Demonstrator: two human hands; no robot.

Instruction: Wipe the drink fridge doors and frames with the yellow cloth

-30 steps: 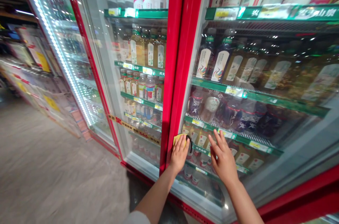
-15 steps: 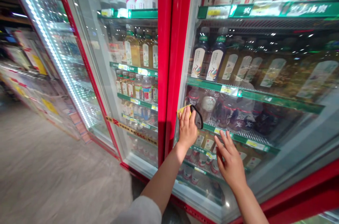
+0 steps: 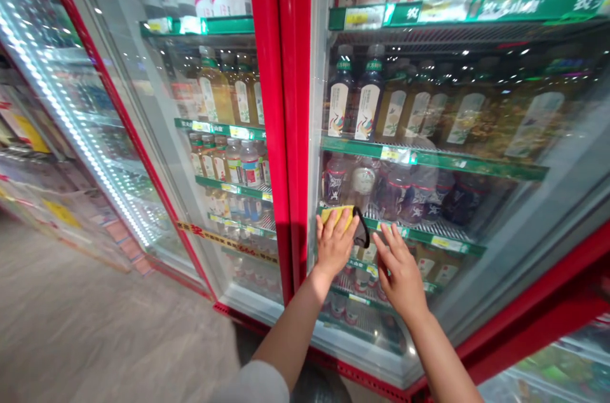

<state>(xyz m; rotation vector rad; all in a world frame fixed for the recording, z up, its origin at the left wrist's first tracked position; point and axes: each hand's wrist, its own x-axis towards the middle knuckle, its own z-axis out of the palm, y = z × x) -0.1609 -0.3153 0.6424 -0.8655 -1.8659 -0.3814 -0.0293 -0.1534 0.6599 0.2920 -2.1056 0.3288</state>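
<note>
My left hand (image 3: 335,243) lies with its fingers spread over a yellow and grey cleaning cloth (image 3: 361,229) with a black edge. It presses the cloth flat on the glass door (image 3: 519,212) of a drinks fridge, close to the red door frame (image 3: 295,136). To its right, my right hand (image 3: 399,273) is open, fingers apart and holding nothing. Its fingertips are at or near the glass; contact cannot be made out. Behind the pane, dark bottles (image 3: 396,193) stand just above the hands.
More bottles (image 3: 355,101) fill the green-edged shelves (image 3: 429,158) inside. A second glass door (image 3: 157,193) with a red frame stands on the left, beside a lit cooler (image 3: 95,117). Grey floor (image 3: 143,339) spreads at lower left.
The cloth under my left hand has slid slightly down and right over the glass. My right hand stays beside it, still open. The view has turned a little to the right.
</note>
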